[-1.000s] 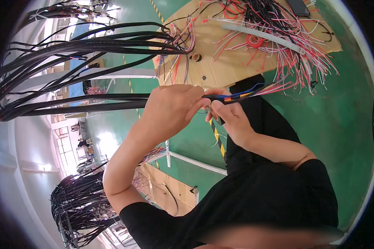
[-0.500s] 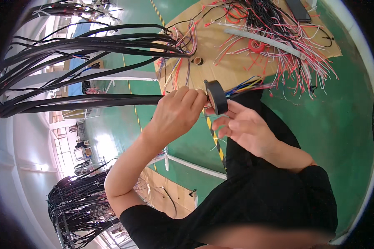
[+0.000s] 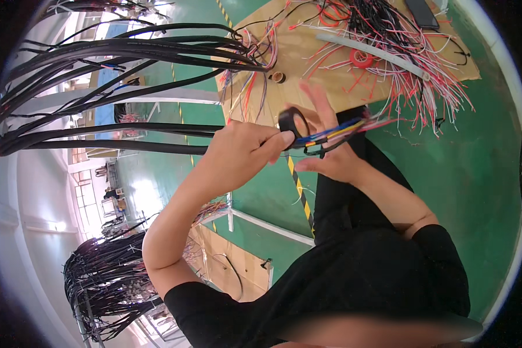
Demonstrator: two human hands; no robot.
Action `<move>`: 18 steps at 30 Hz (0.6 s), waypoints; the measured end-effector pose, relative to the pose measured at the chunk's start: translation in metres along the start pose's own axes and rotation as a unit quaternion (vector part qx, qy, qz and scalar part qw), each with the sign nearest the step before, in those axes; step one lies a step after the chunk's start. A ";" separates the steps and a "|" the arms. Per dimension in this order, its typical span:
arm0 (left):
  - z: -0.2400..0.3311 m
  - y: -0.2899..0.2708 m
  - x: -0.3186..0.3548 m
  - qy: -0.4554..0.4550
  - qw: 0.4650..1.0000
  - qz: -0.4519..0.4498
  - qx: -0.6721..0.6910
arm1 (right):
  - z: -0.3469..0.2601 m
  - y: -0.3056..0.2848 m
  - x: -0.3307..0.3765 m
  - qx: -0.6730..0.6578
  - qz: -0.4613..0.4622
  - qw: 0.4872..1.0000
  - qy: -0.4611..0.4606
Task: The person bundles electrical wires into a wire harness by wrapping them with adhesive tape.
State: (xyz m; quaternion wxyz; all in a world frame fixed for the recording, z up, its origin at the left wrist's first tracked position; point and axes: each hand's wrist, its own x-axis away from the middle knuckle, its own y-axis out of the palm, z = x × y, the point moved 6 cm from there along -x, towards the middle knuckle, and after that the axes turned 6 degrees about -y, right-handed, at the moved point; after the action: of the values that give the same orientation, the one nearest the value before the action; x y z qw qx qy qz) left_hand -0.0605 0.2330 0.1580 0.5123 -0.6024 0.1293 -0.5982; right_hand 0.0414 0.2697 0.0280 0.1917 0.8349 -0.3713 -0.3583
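A left hand (image 3: 243,152) is pinching a black roll of tape (image 3: 292,122) against a thin bundle of blue, yellow and black wires (image 3: 336,130), while the right hand (image 3: 329,152) is cradling that bundle with fingers spread, just below the cardboard sheet (image 3: 307,55).

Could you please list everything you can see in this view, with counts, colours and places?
Tape roll: one, black, at the left fingertips.
Wire bundle: one, blue, yellow and black strands, across the right palm.
Loose wires: many, red, white and black, spread on the board.
Cardboard board: one, tan, top centre.
Red tape roll: one, on the board.
Black cables: many, fanned at upper left.
Cable racks: black bundles, lower left.
Floor: green.
Left hand: grip on the tape roll.
Right hand: open, supporting the bundle.
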 end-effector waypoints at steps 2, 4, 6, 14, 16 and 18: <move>0.000 0.000 0.005 0.012 1.000 -0.017 -0.006 | -0.005 0.006 -0.016 0.125 -0.185 0.974 0.028; 0.000 0.003 0.008 0.026 0.999 -0.038 -0.012 | -0.018 0.011 -0.020 0.149 -0.243 0.958 -0.029; 0.008 -0.002 0.010 0.107 0.994 0.015 -0.016 | -0.014 0.003 -0.019 0.086 -0.164 0.982 -0.037; 0.017 0.011 0.015 0.283 0.911 0.237 -0.182 | 0.020 0.021 0.043 -0.195 -0.004 0.946 0.259; 0.016 0.015 0.012 0.298 0.882 0.263 -0.255 | 0.015 0.028 0.048 -0.220 0.030 0.940 0.257; 0.016 0.019 0.013 0.344 0.839 0.293 -0.304 | 0.007 0.034 0.049 -0.309 0.096 0.891 0.319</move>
State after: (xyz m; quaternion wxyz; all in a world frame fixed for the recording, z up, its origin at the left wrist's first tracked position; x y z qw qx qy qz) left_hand -0.0347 0.2219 0.1549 0.3772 -0.4178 0.6431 -0.5192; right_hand 0.0430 0.2099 0.0211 0.5813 0.7632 -0.2391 -0.1496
